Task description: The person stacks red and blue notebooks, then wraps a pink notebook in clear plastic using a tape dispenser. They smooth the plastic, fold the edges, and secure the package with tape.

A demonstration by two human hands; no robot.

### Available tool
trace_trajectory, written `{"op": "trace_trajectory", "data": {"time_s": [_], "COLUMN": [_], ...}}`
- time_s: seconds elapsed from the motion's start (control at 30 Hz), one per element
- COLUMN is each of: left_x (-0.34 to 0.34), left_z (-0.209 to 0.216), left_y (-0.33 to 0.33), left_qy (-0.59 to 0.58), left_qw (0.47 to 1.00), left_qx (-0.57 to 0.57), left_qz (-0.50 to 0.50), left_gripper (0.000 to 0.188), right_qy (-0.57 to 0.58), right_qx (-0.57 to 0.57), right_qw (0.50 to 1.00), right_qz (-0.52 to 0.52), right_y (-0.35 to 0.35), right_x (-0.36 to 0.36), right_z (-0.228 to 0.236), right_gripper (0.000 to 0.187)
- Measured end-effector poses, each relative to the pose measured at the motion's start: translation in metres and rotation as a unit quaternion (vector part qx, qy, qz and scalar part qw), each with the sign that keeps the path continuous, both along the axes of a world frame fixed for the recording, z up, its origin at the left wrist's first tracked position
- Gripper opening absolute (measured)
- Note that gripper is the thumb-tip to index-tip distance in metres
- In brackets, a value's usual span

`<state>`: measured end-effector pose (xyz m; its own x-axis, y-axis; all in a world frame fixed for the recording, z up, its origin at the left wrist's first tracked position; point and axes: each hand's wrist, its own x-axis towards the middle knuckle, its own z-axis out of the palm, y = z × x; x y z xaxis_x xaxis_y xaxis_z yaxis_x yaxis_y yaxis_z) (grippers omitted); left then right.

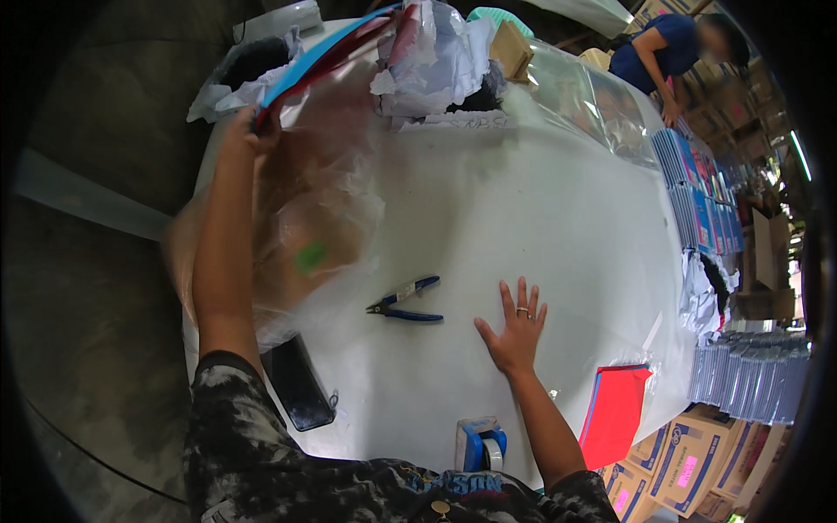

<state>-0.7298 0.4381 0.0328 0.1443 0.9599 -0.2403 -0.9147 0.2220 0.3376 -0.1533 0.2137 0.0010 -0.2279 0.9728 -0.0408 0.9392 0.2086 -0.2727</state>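
At the table's far left, my left hand (251, 132) is closed on the near end of some thin blue and red sheets (327, 54). They slant up toward the far edge, and I cannot tell whether they are paper or folders. Beneath and beside my left forearm spreads a crumpled clear plastic wrap (336, 205) with a green patch, partly blurred. My right hand (516, 336) rests flat on the white table (523, 218), fingers spread, a ring on one finger. Blue-handled cutting pliers (408, 301) lie between the two arms, jaws pointing left.
A black phone (299, 383) and a blue tape dispenser (479, 444) lie near me. Red sheets (615, 414) sit at the right edge. Torn white packaging (436, 65) is heaped at the far side. Stacked notebooks (697, 192) and cartons (689, 462) stand right; another person (667, 52) works beyond.
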Motion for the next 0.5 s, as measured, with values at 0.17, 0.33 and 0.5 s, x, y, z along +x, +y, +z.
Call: {"op": "trace_trajectory", "data": {"time_s": [0.17,0.33,0.5], "left_x": [0.174,0.318,0.431], "left_z": [0.044,0.091,0.122], "left_y": [-0.089,-0.197,-0.248], "left_qy": [0.138,0.175,0.206], "left_qw": [0.984,0.979,0.975], "left_qx": [-0.117,-0.103,-0.027], "left_qz": [-0.007,-0.033,-0.076], "left_gripper": [0.024,0.03,0.028], "right_qy": [-0.002,0.113,0.399], "right_qx": [0.029,-0.002,-0.082], "right_qw": [1.0,0.994,0.911], "right_qz": [-0.007,0.006,-0.062], "right_y": [-0.005,-0.007,-0.023], "right_x": [0.007,0.023,0.062], "right_z": [-0.004,-0.041,-0.033], "right_gripper": [0.072,0.075,0.069]}}
